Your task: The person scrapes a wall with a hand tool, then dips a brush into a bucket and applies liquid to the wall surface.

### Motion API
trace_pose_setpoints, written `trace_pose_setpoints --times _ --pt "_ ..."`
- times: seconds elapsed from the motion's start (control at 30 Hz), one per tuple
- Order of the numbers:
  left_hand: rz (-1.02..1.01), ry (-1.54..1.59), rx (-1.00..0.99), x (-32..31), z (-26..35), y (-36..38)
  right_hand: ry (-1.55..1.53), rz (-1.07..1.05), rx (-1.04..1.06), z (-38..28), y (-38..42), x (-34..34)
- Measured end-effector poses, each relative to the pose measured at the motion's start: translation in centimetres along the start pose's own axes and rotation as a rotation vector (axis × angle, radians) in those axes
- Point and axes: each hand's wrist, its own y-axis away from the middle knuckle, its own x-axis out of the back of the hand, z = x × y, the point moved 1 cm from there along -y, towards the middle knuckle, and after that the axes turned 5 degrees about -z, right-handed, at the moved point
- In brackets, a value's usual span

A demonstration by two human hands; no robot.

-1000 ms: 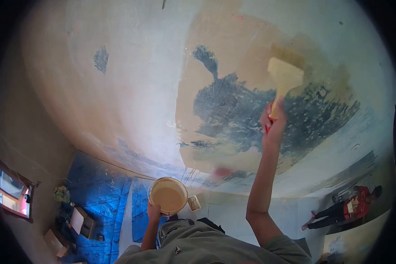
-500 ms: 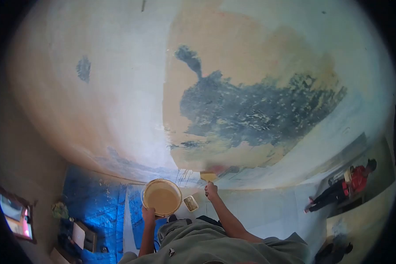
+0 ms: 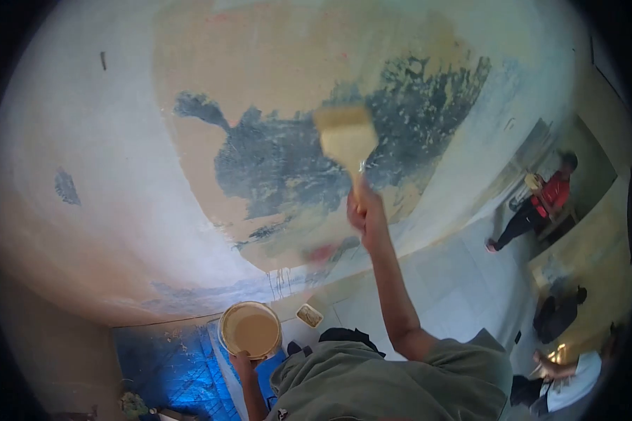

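Raised in front of the wall (image 3: pixel 196 42), my right hand (image 3: pixel 366 214) is closed around the handle of a wide brush (image 3: pixel 347 137), its bristles pointing up over the grey patch (image 3: pixel 274 158). Beige coating surrounds much of that patch. At the lower left my left hand (image 3: pixel 243 363) grips the near rim of a round bucket (image 3: pixel 253 331) holding beige liquid. The bucket is tilted so its inside shows. Whether the bristles touch the wall is unclear.
A small white tub (image 3: pixel 309 316) stands on the floor right of the bucket. Blue sheeting (image 3: pixel 168 358) covers the floor at lower left. A person in red (image 3: pixel 556 193) stands at the right, with other people (image 3: pixel 560 316) below.
My right hand has risen with the brush from near the wall's base to the grey patch. The view has shifted and turned, and more people show at lower right.
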Motion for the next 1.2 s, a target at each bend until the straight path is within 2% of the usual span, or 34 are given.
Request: trace_pose_setpoints --times 0.1,0.2,0.27,0.33,0.4,0.47,0.53,0.57,0.63,0.67,0.77,0.8,0.87,0.93,1.0,1.07,1.13,1.2 --pt "-0.021 -0.005 0.034 -0.8 0.1 0.4 0.054 -0.057 0.280 -4.6 -2.8 0.5" --pt "-0.008 0.004 0.033 -1.1 -0.7 0.5 0.079 -0.003 0.294 -6.0 -5.6 0.1" --pt "0.012 0.012 0.032 -0.2 -2.5 -0.5 0.066 -0.017 0.246 -1.9 -8.1 2.6" --pt "0.021 -0.005 0.009 1.5 -5.5 -2.4 -0.011 0.062 0.186 4.0 -9.5 5.5" --pt "0.037 0.015 0.038 0.3 -5.0 -1.6 0.033 0.222 0.060 9.0 -7.5 7.2" --pt "0.060 0.019 0.076 -1.1 -3.7 -0.1 0.023 0.184 -0.042 14.3 -4.2 9.1" --pt "0.033 0.004 0.121 -2.0 -2.6 1.0 0.126 0.275 -0.343 20.2 -0.9 11.5" --pt "0.042 -0.012 0.124 -1.5 -3.4 0.7 0.121 0.286 -0.400 22.6 1.2 12.6" --pt "0.022 -0.051 0.018 -0.5 -5.1 -0.7 0.119 0.328 -0.569 26.6 4.7 15.2" --pt "0.031 -0.068 0.015 -0.7 -4.6 0.0 0.123 0.359 -0.683 27.8 6.1 16.5" --pt "0.044 -0.073 0.036 -3.9 -2.4 2.4 0.246 0.450 -0.723 28.2 8.3 19.3" --pt "0.058 -0.094 0.039 -4.5 -2.3 2.9 0.235 0.440 -0.730 28.1 8.1 20.6" --pt "0.085 -0.119 0.041 -6.1 -2.4 3.6 0.591 0.312 -0.293 26.9 6.5 23.0" --pt "0.087 -0.120 0.056 -8.0 -2.9 4.2 0.533 0.345 -0.436 20.0 4.1 23.1" --pt "0.074 -0.094 0.030 -8.9 -5.4 3.5 0.609 0.290 -0.406 14.8 1.6 24.4" --pt "0.062 -0.067 -0.002 -10.8 -7.3 3.6 0.656 0.268 -0.279 9.0 -0.4 24.9" --pt "0.141 -0.015 0.014 -13.9 -8.9 4.4 0.558 0.255 -0.161 2.5 -1.6 24.8" --pt "0.158 -0.018 -0.007 -17.8 -9.9 6.2 0.532 0.220 0.095 -1.5 -3.0 26.5"
